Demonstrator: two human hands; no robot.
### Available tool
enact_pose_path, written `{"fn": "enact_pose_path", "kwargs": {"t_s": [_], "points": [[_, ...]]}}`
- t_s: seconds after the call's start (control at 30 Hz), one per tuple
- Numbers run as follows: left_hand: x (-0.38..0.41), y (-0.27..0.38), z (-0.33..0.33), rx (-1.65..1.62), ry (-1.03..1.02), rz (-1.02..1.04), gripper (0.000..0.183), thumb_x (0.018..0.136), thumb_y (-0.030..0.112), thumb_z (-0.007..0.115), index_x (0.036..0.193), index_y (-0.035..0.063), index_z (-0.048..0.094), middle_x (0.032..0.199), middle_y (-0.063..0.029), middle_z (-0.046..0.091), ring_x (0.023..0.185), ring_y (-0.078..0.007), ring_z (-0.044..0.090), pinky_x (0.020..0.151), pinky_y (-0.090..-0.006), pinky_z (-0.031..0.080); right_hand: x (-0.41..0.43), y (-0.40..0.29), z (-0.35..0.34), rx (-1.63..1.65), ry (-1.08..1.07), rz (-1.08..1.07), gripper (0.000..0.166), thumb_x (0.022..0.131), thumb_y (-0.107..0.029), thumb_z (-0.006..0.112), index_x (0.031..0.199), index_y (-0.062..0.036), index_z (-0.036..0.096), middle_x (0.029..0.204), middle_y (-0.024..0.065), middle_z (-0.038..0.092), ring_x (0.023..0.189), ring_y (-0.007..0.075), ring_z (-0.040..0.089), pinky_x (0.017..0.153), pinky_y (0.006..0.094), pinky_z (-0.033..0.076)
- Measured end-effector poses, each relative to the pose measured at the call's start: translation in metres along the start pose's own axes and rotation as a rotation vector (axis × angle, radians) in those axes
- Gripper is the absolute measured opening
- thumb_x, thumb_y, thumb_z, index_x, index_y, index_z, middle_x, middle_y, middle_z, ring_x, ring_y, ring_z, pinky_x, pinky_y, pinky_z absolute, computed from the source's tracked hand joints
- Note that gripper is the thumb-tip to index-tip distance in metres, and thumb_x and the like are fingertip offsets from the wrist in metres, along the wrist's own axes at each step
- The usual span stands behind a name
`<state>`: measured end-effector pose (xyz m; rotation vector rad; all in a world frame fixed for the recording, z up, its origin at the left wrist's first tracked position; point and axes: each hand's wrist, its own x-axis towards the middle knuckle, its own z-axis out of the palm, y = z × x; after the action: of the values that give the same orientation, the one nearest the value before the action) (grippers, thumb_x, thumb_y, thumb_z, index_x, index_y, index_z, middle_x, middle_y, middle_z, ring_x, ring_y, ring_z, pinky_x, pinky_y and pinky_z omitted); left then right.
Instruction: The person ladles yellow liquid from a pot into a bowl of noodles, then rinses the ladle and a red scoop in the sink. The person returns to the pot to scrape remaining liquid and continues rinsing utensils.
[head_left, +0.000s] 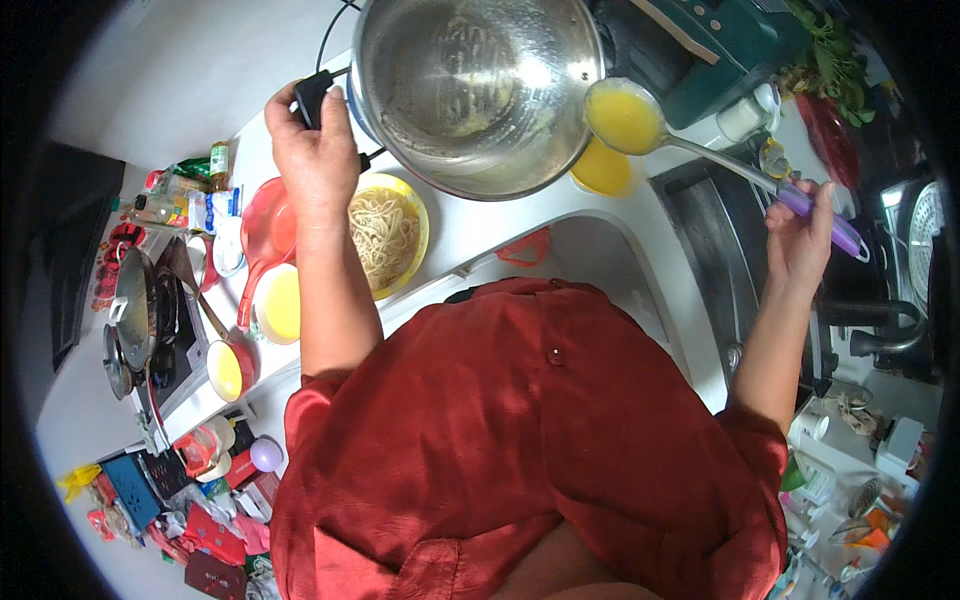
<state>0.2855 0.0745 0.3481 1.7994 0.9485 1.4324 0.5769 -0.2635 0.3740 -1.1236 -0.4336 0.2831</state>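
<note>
My left hand grips the black side handle of a stainless steel pot. The pot is tilted, so its inside faces me, with pale yellow residue on the metal. In my right hand is the purple handle of a metal ladle, its bowl full of yellow liquid. The ladle's bowl is at the pot's right rim. Below it, partly covered, a container of yellow liquid stands on the counter. A yellow-rimmed bowl of noodles sits beside my left forearm.
To the left are a red plastic ladle, a bowl of yellow liquid, a smaller red bowl and a wok. A sink lies before me. A green appliance and a glass jar stand back right.
</note>
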Motion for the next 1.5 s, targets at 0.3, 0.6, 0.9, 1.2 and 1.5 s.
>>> {"fn": "enact_pose_path", "kwargs": {"t_s": [0.3, 0.6, 0.9, 1.2, 1.5], "points": [[0.006, -0.006, -0.008, -0.020, 0.052, -0.096, 0.033, 0.082, 0.018, 0.062, 0.102, -0.0008, 0.043, 0.067, -0.0046, 0.053, 0.048, -0.0085, 0.049, 0.043, -0.0232, 0.042, -0.032, 0.021, 0.010, -0.469, -0.030, -0.226, 0.026, 0.087, -0.026, 0.056, 0.089, 0.0000, 0.057, 0.079, 0.0096, 0.058, 0.056, 0.0150, 0.057, 0.049, 0.0251, 0.047], [0.000, -0.004, -0.009, -0.029, 0.080, -0.086, 0.034, 0.082, 0.017, 0.064, 0.102, -0.0012, 0.044, 0.065, -0.0031, 0.052, 0.047, -0.0073, 0.048, 0.042, -0.0207, 0.040, -0.060, 0.019, 0.017, -1.026, -0.523, -0.764, 0.023, 0.070, -0.017, 0.073, 0.083, -0.0023, 0.060, 0.090, 0.0128, 0.057, 0.078, 0.0223, 0.057, 0.066, 0.0286, 0.047], [-0.004, 0.000, -0.008, -0.038, 0.042, -0.075, 0.034, 0.083, 0.018, 0.061, 0.103, -0.0018, 0.041, 0.068, -0.0045, 0.054, 0.049, -0.0079, 0.048, 0.044, -0.0225, 0.041, -0.072, 0.001, 0.025, -1.134, -0.649, -0.986, 0.032, 0.078, -0.032, 0.068, 0.086, -0.0027, 0.060, 0.094, 0.0140, 0.056, 0.079, 0.0225, 0.057, 0.065, 0.0277, 0.047], [-0.008, 0.005, -0.008, -0.010, 0.036, -0.073, 0.034, 0.083, 0.018, 0.061, 0.103, -0.0018, 0.042, 0.066, -0.0049, 0.054, 0.049, -0.0091, 0.050, 0.044, -0.0235, 0.042, -0.076, -0.003, 0.025, -1.141, -0.677, -0.993, 0.029, 0.077, -0.030, 0.068, 0.084, -0.0025, 0.060, 0.095, 0.0146, 0.056, 0.079, 0.0238, 0.057, 0.066, 0.0286, 0.048], [-0.010, 0.008, -0.007, 0.018, 0.045, -0.077, 0.034, 0.083, 0.018, 0.061, 0.103, -0.0017, 0.043, 0.067, -0.0059, 0.055, 0.050, -0.0098, 0.051, 0.045, -0.0242, 0.043, -0.078, -0.006, 0.028, -1.155, -0.673, -1.023, 0.030, 0.076, -0.030, 0.070, 0.083, -0.0029, 0.061, 0.095, 0.0144, 0.057, 0.079, 0.0247, 0.058, 0.067, 0.0293, 0.048]]}}
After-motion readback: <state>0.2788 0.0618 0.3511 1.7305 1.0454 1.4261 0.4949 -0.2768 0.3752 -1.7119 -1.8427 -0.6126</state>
